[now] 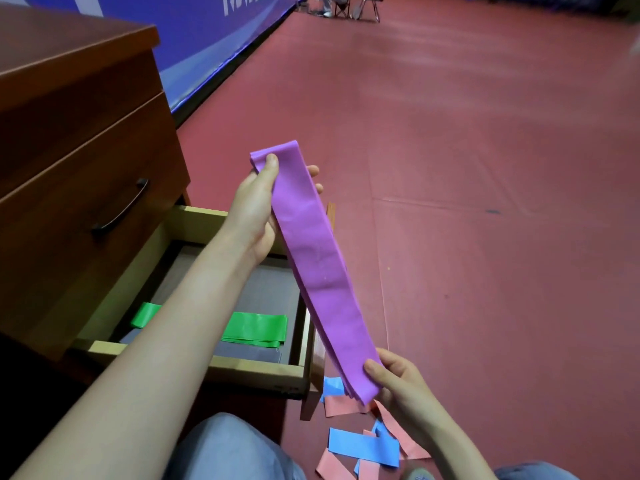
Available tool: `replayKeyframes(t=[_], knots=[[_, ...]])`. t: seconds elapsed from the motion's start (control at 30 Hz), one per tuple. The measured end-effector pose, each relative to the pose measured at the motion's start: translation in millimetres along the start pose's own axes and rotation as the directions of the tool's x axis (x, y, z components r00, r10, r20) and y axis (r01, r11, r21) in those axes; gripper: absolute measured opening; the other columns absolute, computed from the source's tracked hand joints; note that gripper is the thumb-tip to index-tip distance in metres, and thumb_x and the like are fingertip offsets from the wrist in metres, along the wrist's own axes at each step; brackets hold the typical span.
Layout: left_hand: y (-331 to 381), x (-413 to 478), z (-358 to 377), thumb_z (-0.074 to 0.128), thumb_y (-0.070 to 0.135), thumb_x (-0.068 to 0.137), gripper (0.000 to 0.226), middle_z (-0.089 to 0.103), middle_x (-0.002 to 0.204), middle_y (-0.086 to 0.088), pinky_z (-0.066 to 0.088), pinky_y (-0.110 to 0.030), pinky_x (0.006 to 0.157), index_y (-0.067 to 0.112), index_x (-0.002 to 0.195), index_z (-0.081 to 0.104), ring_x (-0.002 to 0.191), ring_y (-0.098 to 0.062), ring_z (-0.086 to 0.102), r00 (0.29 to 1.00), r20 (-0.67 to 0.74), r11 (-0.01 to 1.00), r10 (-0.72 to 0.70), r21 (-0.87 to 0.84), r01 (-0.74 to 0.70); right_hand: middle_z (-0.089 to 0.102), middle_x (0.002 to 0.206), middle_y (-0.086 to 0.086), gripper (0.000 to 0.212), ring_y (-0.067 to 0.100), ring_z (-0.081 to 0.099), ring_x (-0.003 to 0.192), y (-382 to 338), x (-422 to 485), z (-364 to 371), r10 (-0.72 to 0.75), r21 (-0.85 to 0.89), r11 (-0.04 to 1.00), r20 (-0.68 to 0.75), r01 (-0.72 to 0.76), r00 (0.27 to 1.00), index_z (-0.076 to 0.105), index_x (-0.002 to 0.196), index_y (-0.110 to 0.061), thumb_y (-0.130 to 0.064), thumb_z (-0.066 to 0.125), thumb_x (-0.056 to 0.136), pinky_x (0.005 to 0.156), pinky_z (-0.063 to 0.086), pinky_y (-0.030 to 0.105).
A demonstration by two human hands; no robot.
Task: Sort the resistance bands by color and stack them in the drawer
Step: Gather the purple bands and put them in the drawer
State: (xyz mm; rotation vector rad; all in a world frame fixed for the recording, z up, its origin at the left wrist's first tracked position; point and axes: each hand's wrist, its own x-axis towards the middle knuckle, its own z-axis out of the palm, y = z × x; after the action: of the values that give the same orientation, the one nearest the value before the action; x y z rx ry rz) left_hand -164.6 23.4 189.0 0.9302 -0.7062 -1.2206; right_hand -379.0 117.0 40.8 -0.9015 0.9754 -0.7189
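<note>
A reddish-brown wooden cabinet (69, 150) fills the left side, with a dark curved metal handle (121, 209) on its closed upper drawer front. Below it, the open lower drawer (242, 370) juts out, showing pale wood walls and a grey bottom. A stack of flat bright green resistance bands (256, 329) lies inside the drawer towards its near wall, partly hidden behind the person's left forearm.

The left hand (252, 216) is raised above the drawer. Its thumb presses on the front of the far end of a stack of flat purple resistance bands (311, 265), and its fingertips show from behind on the other edge, so it pinches that end. The purple stack slants down to the right, held in the air over the drawer's right front corner. The right hand (401, 382) grips the near end, with the thumb laid on top and the fingers curled underneath.

Below the right hand, loose light blue resistance bands (360, 446) and salmon-pink resistance bands (334, 465) lie overlapping in a jumble on the dark red sports floor (485, 168), just beside the drawer's corner. A knee in pale blue jeans (225, 448) shows at the bottom edge. A blue banner with white lettering (207, 36) runs along the wall behind the cabinet.
</note>
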Motion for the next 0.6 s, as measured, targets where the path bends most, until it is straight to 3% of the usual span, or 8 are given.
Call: replayKeyframes(t=[0.1, 0.17, 0.3, 0.37, 0.43, 0.53, 0.6], knots=[[-6.5, 7.2, -7.0, 0.028, 0.029, 0.099, 0.034, 0.070, 0.081, 0.003, 0.056, -0.029, 0.070, 0.011, 0.095, 0.056, 0.067, -0.010, 0.067, 1.000, -0.024, 0.999, 0.017, 0.039, -0.016, 0.074, 0.086, 0.008, 0.061, 0.015, 0.069, 0.069, -3.5, 1.4, -7.9, 0.031, 0.050, 0.998, -0.022, -0.030, 0.999, 0.069, 0.093, -0.004, -0.030, 0.088, 0.041, 0.059, 0.055, 0.022], [-11.3, 12.3, -13.7, 0.027, 0.028, 0.099, 0.032, 0.067, 0.087, 0.000, 0.055, -0.029, 0.074, 0.011, 0.099, 0.054, 0.069, -0.009, 0.066, 0.998, -0.059, 0.999, 0.030, 0.028, -0.029, 0.074, 0.083, 0.010, 0.078, 0.017, 0.070, 0.066, -8.0, 6.1, -14.8, 0.043, 0.070, 0.997, -0.103, -0.036, 0.994, 0.070, 0.088, -0.003, -0.038, 0.092, 0.023, 0.057, 0.056, 0.022], [-26.2, 23.4, -39.7, 0.031, 0.022, 0.099, 0.023, 0.060, 0.086, 0.000, 0.051, -0.024, 0.078, 0.013, 0.100, 0.053, 0.075, -0.006, 0.060, 0.980, -0.199, 1.000, 0.024, 0.009, -0.022, 0.074, 0.076, 0.006, 0.089, 0.014, 0.069, 0.061, -34.9, 25.3, -29.1, 0.045, -0.026, 0.998, -0.223, -0.052, 0.974, 0.067, 0.091, -0.002, -0.043, 0.091, 0.016, 0.055, 0.056, 0.021], [-34.5, 27.6, -60.5, 0.035, 0.017, 0.098, 0.021, 0.061, 0.077, 0.000, 0.053, -0.021, 0.070, 0.014, 0.087, 0.053, 0.070, -0.005, 0.058, 0.953, -0.302, 0.997, -0.040, -0.075, 0.018, 0.073, 0.071, 0.004, 0.067, 0.011, 0.067, 0.058, -54.6, 39.2, -33.6, 0.052, -0.092, 0.993, -0.256, -0.078, 0.965, 0.065, 0.096, 0.002, -0.030, 0.090, 0.043, 0.054, 0.056, 0.020], [-41.6, 33.5, -90.3, 0.038, 0.013, 0.097, 0.019, 0.067, 0.067, 0.000, 0.050, -0.025, 0.078, 0.010, 0.089, 0.055, 0.073, -0.008, 0.057, 0.908, -0.398, 0.978, -0.132, -0.201, 0.054, 0.069, 0.068, 0.004, 0.027, 0.006, 0.063, 0.052, -74.2, 62.4, -29.2, 0.055, -0.198, 0.974, -0.257, -0.109, 0.965, 0.063, 0.100, 0.007, -0.003, 0.069, 0.075, 0.052, 0.055, 0.017], [-48.0, 36.4, -129.1, 0.042, 0.007, 0.094, 0.029, 0.060, 0.078, -0.006, 0.044, -0.032, 0.088, -0.002, 0.121, 0.047, 0.074, -0.012, 0.056, 0.815, -0.538, 0.969, -0.216, -0.221, 0.110, 0.062, 0.070, 0.009, 0.015, 0.002, 0.058, 0.044, -98.5, 96.5, -11.8, 0.071, -0.431, 0.888, -0.213, -0.159, 0.974, 0.064, 0.096, 0.002, 0.004, 0.060, 0.082, 0.047, 0.052, 0.014], [-52.5, 37.0, -150.4, 0.044, 0.002, 0.092, 0.034, 0.058, 0.085, -0.008, 0.045, -0.034, 0.089, -0.002, 0.126, 0.045, 0.076, -0.014, 0.057, 0.764, -0.619, 0.983, -0.181, -0.121, 0.135, 0.060, 0.069, 0.011, 0.015, 0.004, 0.058, 0.042, -109.4, 116.4, 5.7, 0.123, -0.545, 0.815, -0.174, -0.199, 0.977, 0.064, 0.096, 0.004, 0.002, 0.061, 0.082, 0.046, 0.052, 0.014]])
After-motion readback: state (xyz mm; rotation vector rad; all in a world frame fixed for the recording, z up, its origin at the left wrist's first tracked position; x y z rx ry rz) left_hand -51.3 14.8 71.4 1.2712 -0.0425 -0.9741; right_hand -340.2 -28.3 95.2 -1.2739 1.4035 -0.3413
